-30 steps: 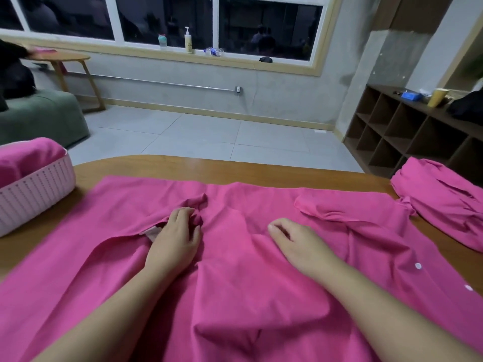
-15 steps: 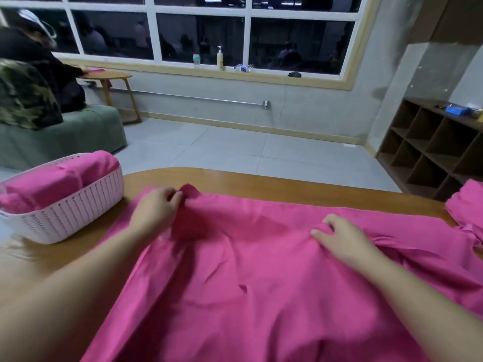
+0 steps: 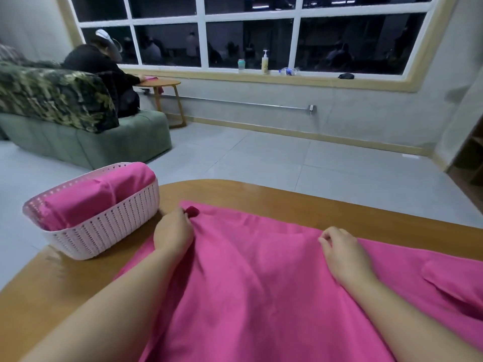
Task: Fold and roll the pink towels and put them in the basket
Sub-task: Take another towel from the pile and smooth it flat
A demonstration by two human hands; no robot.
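Note:
A large pink towel [image 3: 261, 283] lies spread over the wooden table [image 3: 261, 194]. My left hand [image 3: 173, 232] pinches its far left corner, just right of the basket. My right hand [image 3: 342, 253] grips the towel's far edge further right, fingers curled into the cloth. The pale pink woven basket [image 3: 104, 231] stands at the table's left end and holds a rolled pink towel [image 3: 99, 195]. A fold of the cloth bulges at the right [image 3: 449, 278].
The table's rounded far edge runs just beyond the towel. On the floor past it are a green sofa [image 3: 86, 142] with a camouflage cover and a seated person [image 3: 104, 71] at a small side table [image 3: 162, 84]. Bottles stand on the window sill.
Both hands moved from the towel's middle out to its far edge and corner, pulling the cloth flatter. The view swung left, so the basket is closer and the second pink pile is out of sight.

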